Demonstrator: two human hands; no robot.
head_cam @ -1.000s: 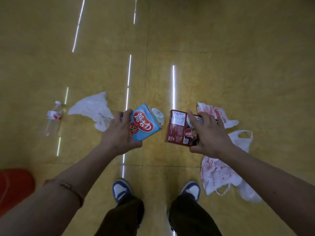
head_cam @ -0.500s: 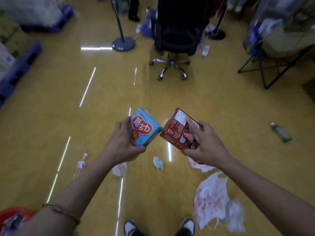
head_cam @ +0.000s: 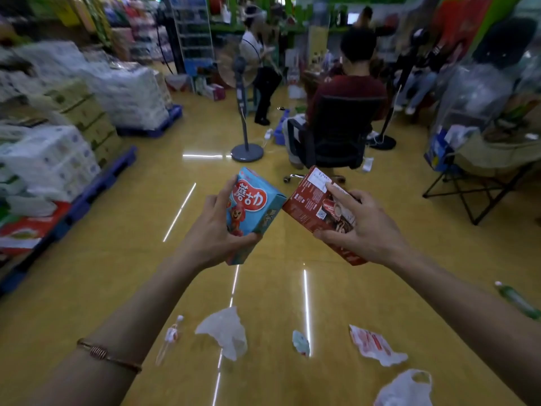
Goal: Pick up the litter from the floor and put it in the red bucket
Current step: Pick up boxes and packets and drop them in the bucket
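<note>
Out in front of you: your two hands are holding two boxes up over the floor (head_cam: 117,259). The box corners are meeting or nearly meeting; you cannot tell which.
Left hand: your left hand (head_cam: 213,230) is gripping the blue box (head_cam: 254,206), with the thumb lying on its upper edge and the fingers curling under it.
Right hand: your right hand (head_cam: 366,230) is gripping the red box (head_cam: 310,206), with one finger lying along the printed side and the thumb pressing below.
Bucket: it is not showing. You are looking out across the shop, so you are probably going to have to turn and find it.
Litter waiting: a clear bottle (head_cam: 169,338), a white bag (head_cam: 225,332), a small wrapper (head_cam: 301,342), a red-and-white bag (head_cam: 374,345) and a thin bag (head_cam: 407,389) are lying low down, close to you. A green bottle (head_cam: 518,301) is lying far off to the right.
Job so far: it looks like you are carrying two pieces and leaving six.
Slip risk: you may be stepping near the bags while looking up, and thin plastic could slide under a shoe.
Drop risk: the boxes are crowding each other, so a bump could knock one loose.
Miss risk: letting go before you are seeing the bucket could put the boxes back on the floor.
</note>
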